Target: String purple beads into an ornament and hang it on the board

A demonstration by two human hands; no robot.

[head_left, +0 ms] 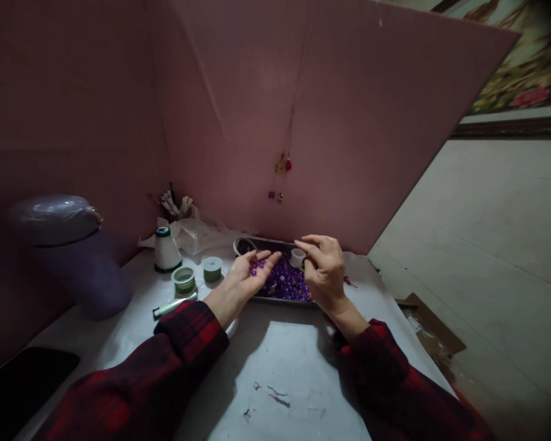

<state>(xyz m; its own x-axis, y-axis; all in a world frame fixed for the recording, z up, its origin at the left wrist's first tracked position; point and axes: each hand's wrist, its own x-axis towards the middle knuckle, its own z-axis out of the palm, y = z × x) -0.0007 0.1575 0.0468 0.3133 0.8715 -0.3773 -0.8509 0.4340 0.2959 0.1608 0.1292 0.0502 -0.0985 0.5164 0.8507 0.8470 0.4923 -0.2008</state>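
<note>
My left hand (251, 272) is turned palm up over a dark tray (280, 301), its fingers slightly curled. Several purple beads (257, 267) lie in its palm. To the right, my right hand (324, 269) is raised over the tray's right end. Its index finger and thumb stand apart, with nothing visible between them, and the other fingers are bent. Beneath the hands, the tray is filled with loose purple beads (284, 278). A small translucent cup (297, 257) sits in it, partly beside my right fingers.
Left of the tray are green spools (183, 280), a cone of white thread (166, 250) and a pale utility knife (174, 304). A purple tumbler (82, 263) stands farther left, beyond a dark phone-like slab (27, 386). Beaded pendants (282, 166) hang against the pink panel (340, 135).
</note>
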